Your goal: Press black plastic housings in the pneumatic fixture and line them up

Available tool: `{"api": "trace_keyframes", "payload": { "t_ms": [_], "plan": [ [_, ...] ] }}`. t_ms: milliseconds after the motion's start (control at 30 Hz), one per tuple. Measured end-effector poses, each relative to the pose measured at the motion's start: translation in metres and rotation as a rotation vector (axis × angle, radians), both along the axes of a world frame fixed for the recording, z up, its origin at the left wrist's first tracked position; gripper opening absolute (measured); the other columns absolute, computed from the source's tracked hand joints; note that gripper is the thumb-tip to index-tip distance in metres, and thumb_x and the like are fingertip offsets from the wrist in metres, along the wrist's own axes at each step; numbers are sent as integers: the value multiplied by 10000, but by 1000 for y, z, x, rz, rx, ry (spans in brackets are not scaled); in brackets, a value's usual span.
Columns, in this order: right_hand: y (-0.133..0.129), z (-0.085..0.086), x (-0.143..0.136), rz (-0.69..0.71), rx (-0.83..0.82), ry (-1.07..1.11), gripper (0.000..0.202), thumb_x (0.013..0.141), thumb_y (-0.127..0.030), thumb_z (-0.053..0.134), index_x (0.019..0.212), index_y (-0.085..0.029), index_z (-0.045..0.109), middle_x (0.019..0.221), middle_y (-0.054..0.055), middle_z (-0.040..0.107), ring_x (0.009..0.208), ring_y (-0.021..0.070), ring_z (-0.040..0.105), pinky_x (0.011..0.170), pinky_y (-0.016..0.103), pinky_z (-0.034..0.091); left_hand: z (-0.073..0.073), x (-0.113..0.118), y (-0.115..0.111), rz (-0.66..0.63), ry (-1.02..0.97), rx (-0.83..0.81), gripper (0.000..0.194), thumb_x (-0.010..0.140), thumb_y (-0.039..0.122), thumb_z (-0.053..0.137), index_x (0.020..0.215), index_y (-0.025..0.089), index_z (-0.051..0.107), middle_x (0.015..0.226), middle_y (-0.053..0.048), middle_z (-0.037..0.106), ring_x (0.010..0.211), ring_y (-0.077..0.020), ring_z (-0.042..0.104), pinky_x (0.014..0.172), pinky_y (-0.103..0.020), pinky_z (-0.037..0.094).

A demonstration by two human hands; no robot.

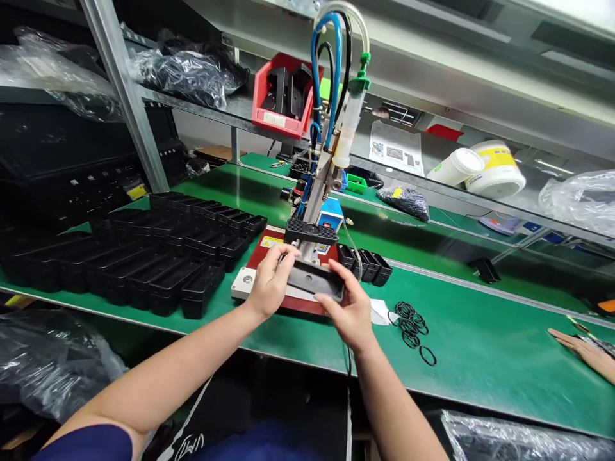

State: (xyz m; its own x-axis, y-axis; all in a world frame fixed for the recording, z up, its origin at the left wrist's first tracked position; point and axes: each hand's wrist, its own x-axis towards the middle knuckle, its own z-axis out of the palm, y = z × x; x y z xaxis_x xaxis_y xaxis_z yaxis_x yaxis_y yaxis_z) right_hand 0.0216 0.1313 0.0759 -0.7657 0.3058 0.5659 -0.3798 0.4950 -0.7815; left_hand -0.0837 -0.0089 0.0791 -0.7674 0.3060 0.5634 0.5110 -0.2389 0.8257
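Boxes (pixel 154 278) lie left of the tray (pixel 307 280), rings (pixel 410 323) right.

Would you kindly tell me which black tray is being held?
The tray between the left grip and right grip; the other trays, at left, stand untouched on the bench.

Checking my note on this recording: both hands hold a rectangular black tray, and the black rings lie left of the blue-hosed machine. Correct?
Not quite: in the head view, the black rings lie right of the blue-hosed machine, not left. The left hand and right hand do hold the rectangular black tray.
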Motion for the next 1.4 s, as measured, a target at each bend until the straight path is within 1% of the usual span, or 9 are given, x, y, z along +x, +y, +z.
{"api": "trace_keyframes", "payload": {
  "t_ms": [133,233,300,467,567,667,867,1100,1400],
  "plan": [
    [35,31,-45,30,81,44,590,779,-417,698,1320,-251,533,1273,78,580,1189,258,536,1048,417,412,31,-24,18,8,186,7,219,959,329,398,1045,191,545,1123,-59,602,1152,-181,513,1001,-303,370],
    [52,49,-72,30,206,70,552,814,-437,644,1320,-246,536,1291,75,566,1202,253,520,1060,407,388,46,-48,30,78,234,-46,224,956,329,374,1064,199,520,1102,-63,607,1090,-183,548,985,-329,394],
    [59,54,-86,18,249,77,533,821,-438,630,1306,-232,551,1266,81,578,1179,250,530,1049,409,390,48,-65,38,109,218,-97,237,955,331,351,1087,204,503,1062,-59,623,1032,-188,574,961,-350,416],
    [65,46,-107,37,160,-6,475,813,-463,624,1210,-203,625,1220,96,620,1150,258,556,1026,432,399,36,-92,49,141,186,-171,202,911,294,414,1004,198,567,987,-52,651,958,-213,597,897,-369,451],
    [59,39,-112,8,74,6,420,842,-474,586,1156,-204,658,1191,81,646,1140,249,565,1016,422,402,27,-94,51,151,175,-146,239,908,267,389,985,176,596,984,-60,659,930,-204,607,851,-339,474],
    [51,34,-117,-97,3,88,393,896,-480,496,1061,-187,699,1105,76,684,1073,233,597,973,399,429,22,-93,53,161,182,-109,292,915,271,358,1011,158,609,987,-65,666,910,-192,613,824,-312,482],
    [47,28,-126,-235,58,193,372,931,-409,434,983,-171,715,975,67,703,941,201,625,867,335,457,20,-95,56,205,232,-75,323,909,284,364,976,157,653,960,-66,684,905,-199,624,831,-313,466],
    [55,30,-125,-220,68,96,335,918,-338,424,983,-182,713,976,48,702,918,191,622,831,313,454,13,-89,58,336,280,-103,320,921,282,374,1000,182,668,985,-51,687,893,-187,634,775,-284,457],
    [56,27,-129,-216,26,85,337,886,-311,421,939,-169,723,930,44,716,871,191,633,776,299,463,7,-90,63,366,268,-69,325,921,310,377,976,176,668,955,-56,687,879,-186,632,773,-286,465]
  ]
}}
